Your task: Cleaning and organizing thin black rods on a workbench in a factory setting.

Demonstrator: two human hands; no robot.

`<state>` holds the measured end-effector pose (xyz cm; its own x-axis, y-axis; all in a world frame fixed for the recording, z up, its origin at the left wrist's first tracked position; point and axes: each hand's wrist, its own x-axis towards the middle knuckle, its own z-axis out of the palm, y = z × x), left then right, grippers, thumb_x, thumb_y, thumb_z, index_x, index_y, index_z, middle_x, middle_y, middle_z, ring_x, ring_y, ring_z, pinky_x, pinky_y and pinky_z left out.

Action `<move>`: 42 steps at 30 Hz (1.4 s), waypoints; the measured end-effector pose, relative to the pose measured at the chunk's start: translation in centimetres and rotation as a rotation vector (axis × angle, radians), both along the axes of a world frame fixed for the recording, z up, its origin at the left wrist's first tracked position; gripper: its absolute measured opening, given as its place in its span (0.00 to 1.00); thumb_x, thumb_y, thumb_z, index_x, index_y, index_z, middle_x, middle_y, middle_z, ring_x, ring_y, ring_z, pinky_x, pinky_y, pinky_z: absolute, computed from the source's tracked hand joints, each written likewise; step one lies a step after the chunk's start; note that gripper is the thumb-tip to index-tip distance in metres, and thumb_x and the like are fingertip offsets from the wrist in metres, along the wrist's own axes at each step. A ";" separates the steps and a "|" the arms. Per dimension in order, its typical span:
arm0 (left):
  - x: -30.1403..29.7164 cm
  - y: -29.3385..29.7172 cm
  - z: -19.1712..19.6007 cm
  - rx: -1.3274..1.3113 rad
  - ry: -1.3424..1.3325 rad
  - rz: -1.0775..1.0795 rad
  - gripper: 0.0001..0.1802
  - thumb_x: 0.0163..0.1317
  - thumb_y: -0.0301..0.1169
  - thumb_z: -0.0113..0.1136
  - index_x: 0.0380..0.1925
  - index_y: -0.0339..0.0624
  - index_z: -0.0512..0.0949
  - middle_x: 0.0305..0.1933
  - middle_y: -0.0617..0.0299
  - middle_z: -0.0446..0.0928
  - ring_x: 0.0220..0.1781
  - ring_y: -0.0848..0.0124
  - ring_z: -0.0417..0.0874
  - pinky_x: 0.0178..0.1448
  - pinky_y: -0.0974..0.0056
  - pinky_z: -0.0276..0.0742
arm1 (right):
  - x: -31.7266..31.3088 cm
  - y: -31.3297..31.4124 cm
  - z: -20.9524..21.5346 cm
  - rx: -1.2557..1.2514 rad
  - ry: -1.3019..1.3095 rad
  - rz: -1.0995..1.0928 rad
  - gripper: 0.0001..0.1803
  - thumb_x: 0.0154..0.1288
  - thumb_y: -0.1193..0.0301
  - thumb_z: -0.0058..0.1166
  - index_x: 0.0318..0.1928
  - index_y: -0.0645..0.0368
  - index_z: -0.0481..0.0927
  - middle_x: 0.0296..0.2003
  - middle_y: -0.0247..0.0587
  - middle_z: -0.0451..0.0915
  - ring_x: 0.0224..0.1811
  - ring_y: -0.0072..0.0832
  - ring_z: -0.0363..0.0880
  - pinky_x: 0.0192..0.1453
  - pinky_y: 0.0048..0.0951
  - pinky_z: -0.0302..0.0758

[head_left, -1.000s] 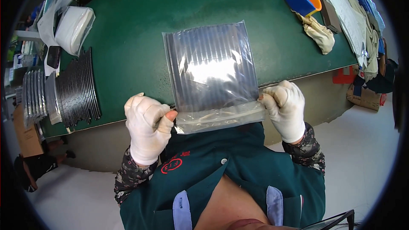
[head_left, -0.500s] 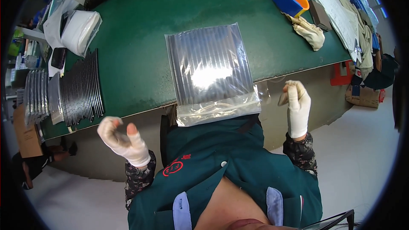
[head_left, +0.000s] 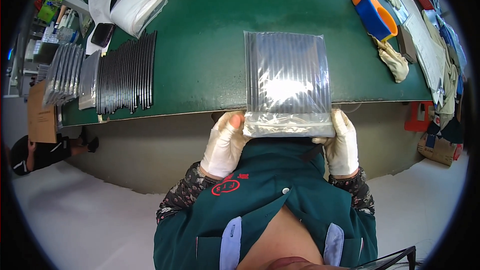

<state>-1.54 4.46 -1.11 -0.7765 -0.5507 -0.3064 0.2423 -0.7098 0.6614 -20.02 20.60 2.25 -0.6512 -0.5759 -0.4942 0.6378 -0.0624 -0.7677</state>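
A clear zip bag [head_left: 287, 70] with several dark rods side by side in it lies at the table's front edge, its zip end overhanging toward me. My left hand [head_left: 223, 145], in a white glove with the thumb tip bare, is closed at the bag's lower left corner. At the lower right corner my gloved right hand [head_left: 343, 145] grips the bag's edge, thumb along its side and fingers partly hidden below. Glare hides part of the rods.
Loose black rods [head_left: 127, 75] lie in a row at the left, beside filled bags [head_left: 63, 75] and a phone [head_left: 102, 35]. A white plastic-wrapped bundle [head_left: 137, 10] is behind. Far right are an orange-and-blue tape dispenser [head_left: 375, 15], a glove [head_left: 392, 60] and papers [head_left: 422, 45].
Both hands have come in from the sides and taken hold of the bag's near corners. The bag now lies straighter to the table edge. The whole view has shifted and turned.
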 end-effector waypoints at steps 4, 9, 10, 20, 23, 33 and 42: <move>0.3 -0.1 -0.2 -0.043 -0.083 0.029 0.18 0.72 0.40 0.51 0.51 0.37 0.72 0.53 0.55 0.77 0.54 0.64 0.79 0.60 0.56 0.73 | 0.2 -0.2 -0.1 0.044 0.020 -0.059 0.14 0.73 0.63 0.48 0.46 0.62 0.74 0.35 0.39 0.82 0.33 0.26 0.84 0.28 0.26 0.84; 0.0 -0.1 -0.2 -0.014 -0.053 0.061 0.22 0.72 0.42 0.50 0.55 0.34 0.70 0.55 0.54 0.76 0.56 0.64 0.78 0.62 0.57 0.72 | -0.1 0.3 -2.2 -0.125 -0.097 -0.033 0.14 0.74 0.63 0.47 0.44 0.62 0.74 0.33 0.37 0.80 0.30 0.24 0.82 0.29 0.25 0.82; 0.0 -0.2 -0.4 -0.017 -0.044 0.043 0.23 0.72 0.42 0.50 0.55 0.34 0.70 0.55 0.55 0.76 0.57 0.64 0.78 0.62 0.57 0.72 | -0.2 0.4 -2.3 -0.146 -0.113 -0.032 0.13 0.74 0.63 0.46 0.44 0.62 0.74 0.33 0.37 0.80 0.29 0.24 0.82 0.29 0.25 0.82; 2.3 0.1 -1.9 0.331 0.115 -0.081 0.15 0.70 0.39 0.54 0.50 0.43 0.74 0.51 0.59 0.79 0.53 0.66 0.80 0.61 0.59 0.74 | 0.9 1.7 -1.2 -0.155 -0.173 -0.004 0.14 0.74 0.63 0.47 0.44 0.63 0.75 0.31 0.38 0.81 0.26 0.23 0.80 0.24 0.23 0.77; 2.0 0.1 -1.6 0.383 0.065 -0.132 0.17 0.71 0.39 0.52 0.54 0.44 0.73 0.54 0.59 0.78 0.56 0.64 0.79 0.62 0.57 0.75 | 1.5 1.4 -1.8 -0.110 -0.257 -0.037 0.14 0.75 0.62 0.46 0.45 0.62 0.75 0.31 0.37 0.81 0.26 0.24 0.80 0.24 0.24 0.76; -0.6 1.3 -2.2 0.645 0.265 -0.399 0.29 0.71 0.45 0.42 0.59 0.29 0.69 0.55 0.45 0.76 0.50 0.58 0.79 0.55 0.53 0.76 | 1.6 0.9 -1.5 -0.268 -0.495 0.072 0.15 0.74 0.63 0.46 0.49 0.60 0.75 0.31 0.38 0.80 0.25 0.24 0.76 0.25 0.23 0.71; -4.8 1.4 -7.4 0.027 0.253 -0.706 0.25 0.70 0.33 0.47 0.64 0.34 0.64 0.64 0.42 0.68 0.64 0.57 0.72 0.67 0.54 0.70 | -2.4 1.8 -4.5 -0.028 0.172 0.567 0.14 0.64 0.83 0.52 0.50 0.67 0.80 0.41 0.43 0.84 0.40 0.27 0.82 0.43 0.26 0.78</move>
